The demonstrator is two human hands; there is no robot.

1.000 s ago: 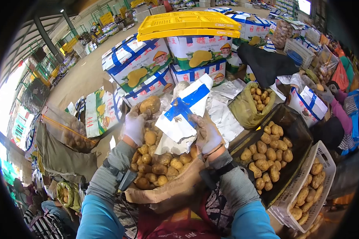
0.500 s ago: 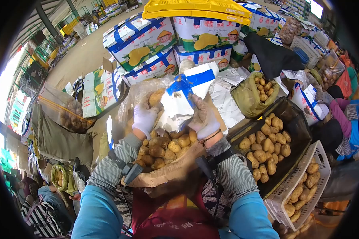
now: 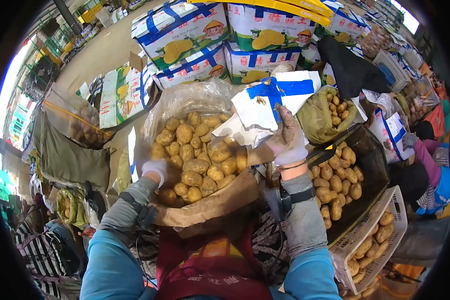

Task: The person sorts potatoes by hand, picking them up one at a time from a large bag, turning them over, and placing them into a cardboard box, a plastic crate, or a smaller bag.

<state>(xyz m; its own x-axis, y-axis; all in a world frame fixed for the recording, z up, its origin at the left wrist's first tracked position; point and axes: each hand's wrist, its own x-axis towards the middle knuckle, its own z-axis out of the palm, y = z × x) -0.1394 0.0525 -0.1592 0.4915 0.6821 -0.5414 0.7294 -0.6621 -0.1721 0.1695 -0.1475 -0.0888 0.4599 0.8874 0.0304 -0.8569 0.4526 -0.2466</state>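
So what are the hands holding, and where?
The right hand grips the white-and-blue torn cardboard by its lower edge. The left hand rests among the potatoes; whether it grips one cannot be told.

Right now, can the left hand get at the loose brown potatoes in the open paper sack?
Probably yes. The left hand in its white glove already rests at the edge of the loose brown potatoes, which lie uncovered in the open paper sack. The right hand holds the white-and-blue paper clear.
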